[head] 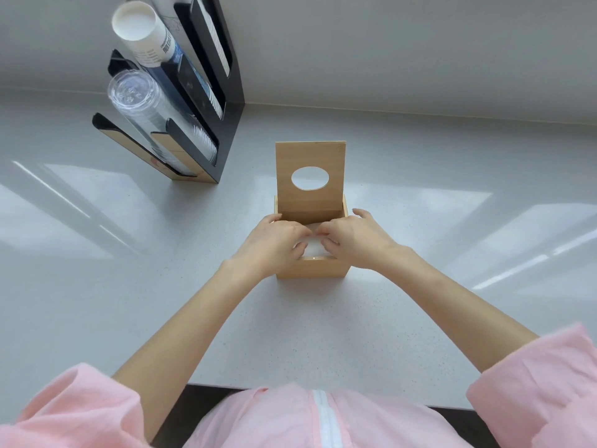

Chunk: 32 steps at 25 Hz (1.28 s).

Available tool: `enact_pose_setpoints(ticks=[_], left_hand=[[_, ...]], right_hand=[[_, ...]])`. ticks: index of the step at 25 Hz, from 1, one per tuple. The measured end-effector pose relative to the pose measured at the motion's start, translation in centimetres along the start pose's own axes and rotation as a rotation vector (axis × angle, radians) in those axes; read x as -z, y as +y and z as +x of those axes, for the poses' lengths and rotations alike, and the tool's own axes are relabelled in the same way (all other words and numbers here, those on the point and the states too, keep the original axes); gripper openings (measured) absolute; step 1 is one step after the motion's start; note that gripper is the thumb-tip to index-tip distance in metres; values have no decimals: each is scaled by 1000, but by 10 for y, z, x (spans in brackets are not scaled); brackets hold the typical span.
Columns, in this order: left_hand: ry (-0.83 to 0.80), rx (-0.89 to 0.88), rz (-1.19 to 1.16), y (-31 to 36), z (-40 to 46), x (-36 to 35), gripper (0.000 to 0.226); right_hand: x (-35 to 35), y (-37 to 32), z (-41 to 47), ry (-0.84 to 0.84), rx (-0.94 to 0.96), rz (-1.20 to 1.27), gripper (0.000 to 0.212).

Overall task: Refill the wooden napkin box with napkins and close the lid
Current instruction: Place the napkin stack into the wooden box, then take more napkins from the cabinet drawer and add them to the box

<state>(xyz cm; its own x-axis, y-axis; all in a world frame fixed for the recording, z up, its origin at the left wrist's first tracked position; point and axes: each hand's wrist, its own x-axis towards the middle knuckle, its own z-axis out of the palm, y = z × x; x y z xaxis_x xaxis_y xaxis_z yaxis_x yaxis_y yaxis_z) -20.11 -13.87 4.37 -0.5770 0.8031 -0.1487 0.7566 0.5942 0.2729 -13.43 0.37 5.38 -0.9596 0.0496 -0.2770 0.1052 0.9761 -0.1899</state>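
The wooden napkin box [312, 269] stands in the middle of the white counter. Its lid [310, 156], with an oval hole, is raised upright at the far side. White napkins [315, 248] lie inside the box, mostly covered by my hands. My left hand [274, 242] reaches in from the left, fingers curled down onto the napkins. My right hand [353, 236] reaches in from the right, fingertips bent onto the same stack. The fingertips of both hands nearly meet over the box's middle. Whether they pinch the napkins or only press on them is hidden.
A black and wood cup dispenser [206, 101] stands at the back left against the wall, holding a stack of paper cups [142, 30] and a stack of clear plastic cups [145, 101]. The counter's front edge [290, 388] runs just in front of my body.
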Motion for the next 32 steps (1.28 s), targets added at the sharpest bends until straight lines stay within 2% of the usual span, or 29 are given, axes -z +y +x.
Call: enact_pose_setpoints(ticks=[4, 7, 15, 25, 32], left_hand=[[155, 87, -75, -1, -26, -3, 39], [225, 119, -98, 4, -41, -8, 44], [273, 226, -27, 36, -81, -25, 57], [200, 342, -29, 100, -151, -61, 62], [236, 447, -89, 142, -204, -88, 62]], right_hand=[[-11, -1, -29, 193, -58, 181, 34], [-20, -4, -48, 246, -91, 254, 39], [-43, -4, -102, 239, -160, 241, 63], [-76, -8, -192, 152, -172, 202, 64], [-101, -16, -254, 134, -144, 176, 63]])
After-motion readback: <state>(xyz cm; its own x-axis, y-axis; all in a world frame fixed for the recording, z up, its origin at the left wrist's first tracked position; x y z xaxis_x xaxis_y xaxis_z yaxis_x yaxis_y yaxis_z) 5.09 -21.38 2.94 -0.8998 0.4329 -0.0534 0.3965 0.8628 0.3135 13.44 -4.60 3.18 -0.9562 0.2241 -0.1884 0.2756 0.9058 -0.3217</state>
